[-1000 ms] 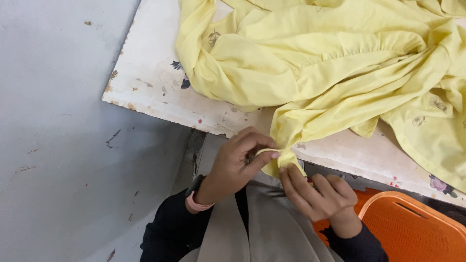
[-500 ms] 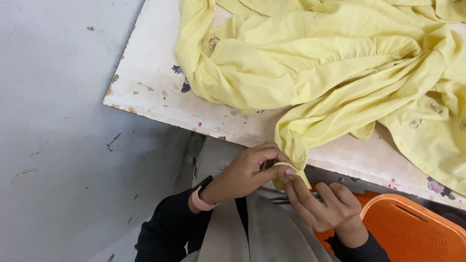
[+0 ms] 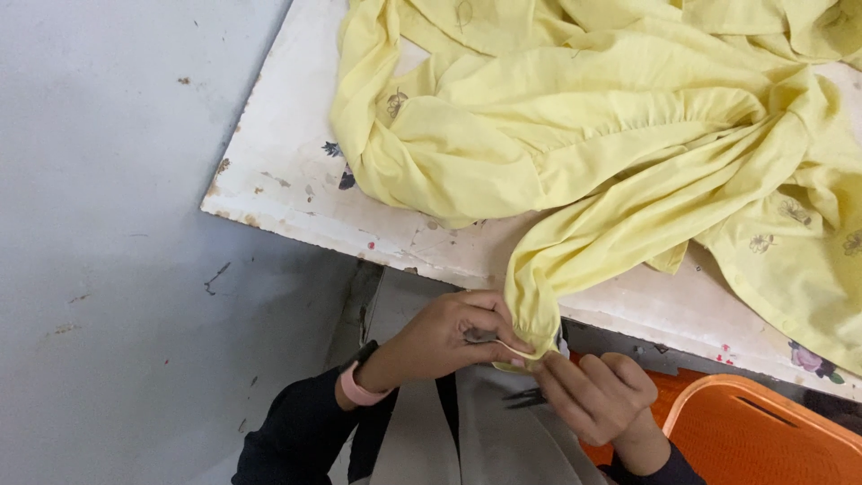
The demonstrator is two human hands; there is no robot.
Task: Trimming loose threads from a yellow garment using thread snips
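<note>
Here, both hands pinch the gathered cuff of a soft, pale-yellow cotton garment [image 3: 611, 135]: left hand [image 3: 449, 337] clamped on its edge, right hand [image 3: 597, 395] just below. The limp, light cloth trails beyond them over the white counter [image 3: 287, 189]; the firmer elastic hem likely grips best.

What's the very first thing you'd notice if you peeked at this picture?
The big crumpled yellow cloth heaped across the worn white table grabs the eye first. One gathered end of it hangs off the table's near edge, where the left hand and right hand pinch it between the fingertips. A bright orange plastic bin glows in the lower right corner.
</note>
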